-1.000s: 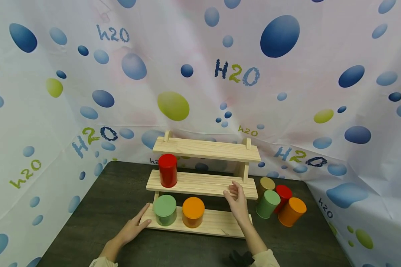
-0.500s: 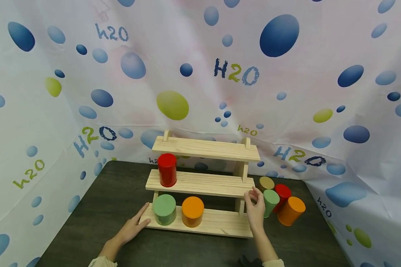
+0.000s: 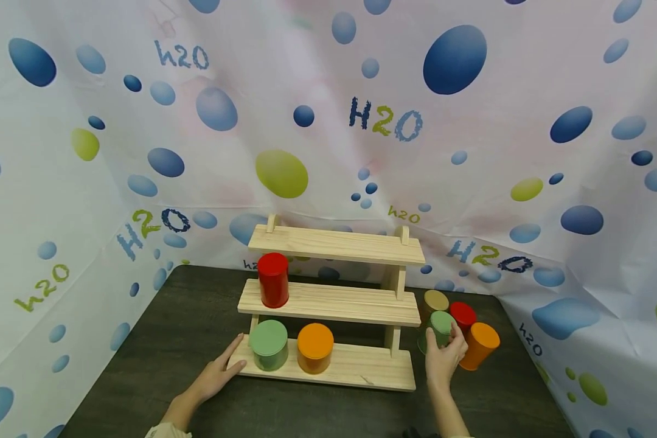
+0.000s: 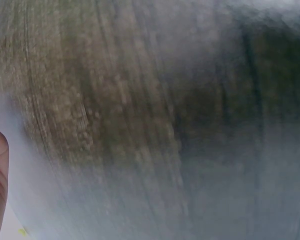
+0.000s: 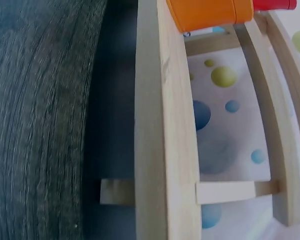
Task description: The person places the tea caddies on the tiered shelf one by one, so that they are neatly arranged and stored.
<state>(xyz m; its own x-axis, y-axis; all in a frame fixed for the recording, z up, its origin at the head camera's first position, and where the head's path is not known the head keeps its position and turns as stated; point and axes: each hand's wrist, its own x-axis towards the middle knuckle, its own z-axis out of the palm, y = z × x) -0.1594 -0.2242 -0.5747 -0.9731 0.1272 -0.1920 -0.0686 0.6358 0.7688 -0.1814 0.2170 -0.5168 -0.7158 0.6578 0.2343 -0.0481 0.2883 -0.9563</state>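
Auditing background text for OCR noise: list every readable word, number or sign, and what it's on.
"H2O": backdrop, upper centre, left of shelf, right of shelf.
"h2O": backdrop, upper left, far left, far right, just above shelf's right end.
"h2": backdrop, cut off by red jar.
Jars: no text visible.
Right wrist view: mark beside orange jar, cut off, unreadable.

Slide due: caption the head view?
Right-hand grip at a green can beside a three-tier rack holding three cans.
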